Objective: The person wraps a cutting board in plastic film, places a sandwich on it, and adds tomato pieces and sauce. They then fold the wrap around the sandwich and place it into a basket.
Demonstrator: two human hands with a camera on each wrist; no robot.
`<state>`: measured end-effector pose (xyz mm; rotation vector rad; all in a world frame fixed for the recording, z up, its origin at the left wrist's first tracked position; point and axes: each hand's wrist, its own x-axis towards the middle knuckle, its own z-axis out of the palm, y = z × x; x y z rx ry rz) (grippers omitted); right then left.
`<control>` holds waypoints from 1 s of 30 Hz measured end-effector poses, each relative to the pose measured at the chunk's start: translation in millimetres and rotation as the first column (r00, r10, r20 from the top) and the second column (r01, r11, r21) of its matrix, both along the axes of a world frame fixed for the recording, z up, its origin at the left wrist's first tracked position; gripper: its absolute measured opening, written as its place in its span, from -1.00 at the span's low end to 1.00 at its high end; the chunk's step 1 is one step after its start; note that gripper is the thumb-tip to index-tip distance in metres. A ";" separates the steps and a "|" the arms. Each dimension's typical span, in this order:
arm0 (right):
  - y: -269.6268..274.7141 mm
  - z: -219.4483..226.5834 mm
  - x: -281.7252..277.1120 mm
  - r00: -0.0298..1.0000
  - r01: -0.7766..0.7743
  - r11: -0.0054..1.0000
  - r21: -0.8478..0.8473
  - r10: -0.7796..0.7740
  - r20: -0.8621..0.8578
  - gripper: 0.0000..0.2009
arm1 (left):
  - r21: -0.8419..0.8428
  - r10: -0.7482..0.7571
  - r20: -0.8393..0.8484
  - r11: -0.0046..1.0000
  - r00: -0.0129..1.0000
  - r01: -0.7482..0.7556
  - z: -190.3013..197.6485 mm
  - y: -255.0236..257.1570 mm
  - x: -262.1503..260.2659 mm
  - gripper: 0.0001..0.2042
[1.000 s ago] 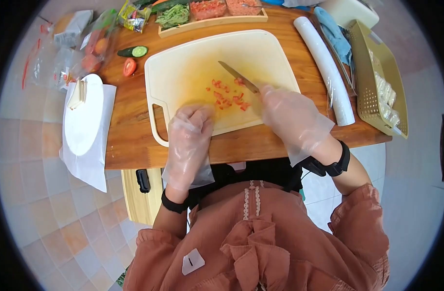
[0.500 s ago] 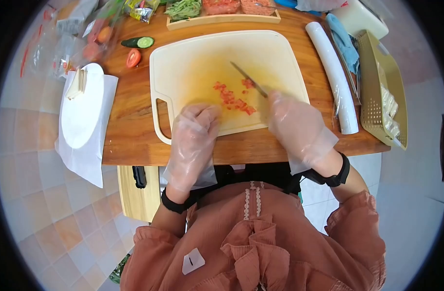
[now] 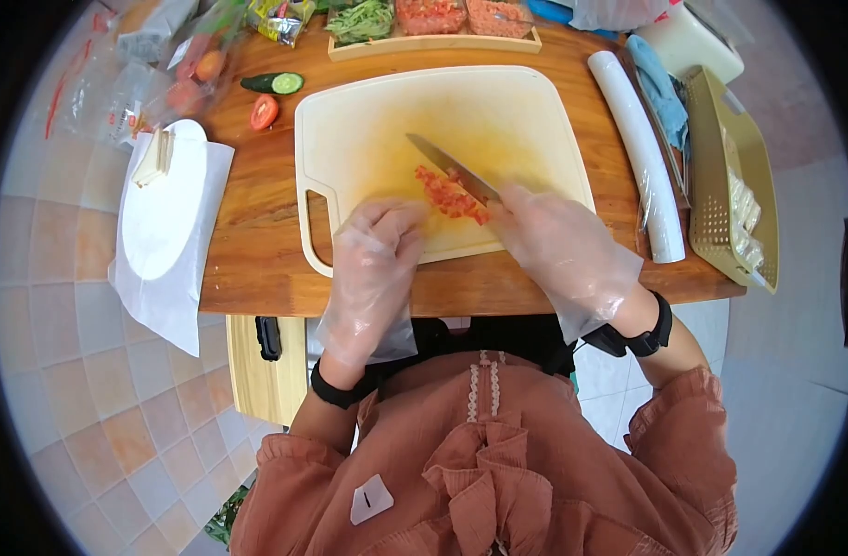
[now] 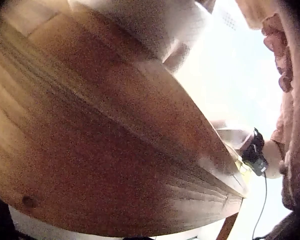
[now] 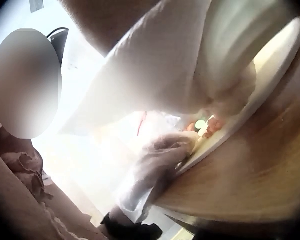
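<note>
In the head view the right hand (image 3: 561, 243), in a clear plastic glove, grips a knife (image 3: 447, 164) whose blade lies across a heap of diced red pieces (image 3: 450, 196) on the cream cutting board (image 3: 350, 120). Also gloved, the left hand (image 3: 376, 269) rests at the board's near edge beside the heap, its fingers bent; whether anything is under them cannot be seen. The right wrist view shows the left hand (image 5: 157, 162) by the red pieces (image 5: 214, 125). The left wrist view shows mostly the wooden table (image 4: 100, 135).
A half tomato (image 3: 265, 112) and a cut cucumber (image 3: 285, 83) lie left of the board. Behind it stands a wooden tray (image 3: 433, 44) with shredded and minced food. A film roll (image 3: 639, 157) and a basket (image 3: 716, 241) are at right, a white oval board (image 3: 164, 222) at left.
The knife has moved left and toward the near side, over the red pieces, which sit closer together. The left hand has stayed at the board's near edge. The head view has shifted slightly.
</note>
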<state>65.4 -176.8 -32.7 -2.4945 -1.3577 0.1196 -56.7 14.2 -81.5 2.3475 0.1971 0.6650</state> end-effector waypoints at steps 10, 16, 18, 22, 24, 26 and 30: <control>-5.2 -5.6 -5.2 0.948 0.034 0.989 0.146 0.014 -0.319 -0.87 | 0.382 0.120 -0.159 0.923 0.980 -0.051 29.4 -32.0 -4.0 -0.38; 2.3 8.3 -14.7 0.847 0.218 0.965 0.144 -0.114 -0.520 -0.83 | 0.621 0.161 -0.332 0.779 0.930 0.087 36.0 -42.3 3.2 -0.31; 0.5 8.1 -14.7 0.883 0.186 0.967 0.176 -0.086 -0.462 -0.84 | 0.592 0.180 -0.351 0.803 0.919 0.069 29.0 -43.2 2.8 -0.30; -2.7 0.3 -12.2 0.872 0.252 0.947 0.198 -0.133 -0.472 -0.84 | 0.576 0.216 -0.299 0.817 0.929 -0.005 26.4 -39.7 -2.7 -0.29; -4.5 -1.8 -12.6 0.922 0.220 0.942 0.252 -0.116 -0.370 -0.86 | 0.533 0.199 -0.284 0.846 0.938 -0.018 29.2 -38.2 -6.0 -0.29; -5.4 2.9 -16.3 0.981 0.149 0.967 0.207 -0.119 -0.152 -0.90 | 0.510 0.229 -0.177 0.853 0.957 -0.110 30.1 -35.7 -10.7 -0.34; -10.2 3.7 -16.9 0.992 0.092 0.991 0.095 -0.099 0.079 -0.89 | 0.490 0.280 -0.116 0.851 0.953 -0.191 42.7 -32.4 -24.2 -0.38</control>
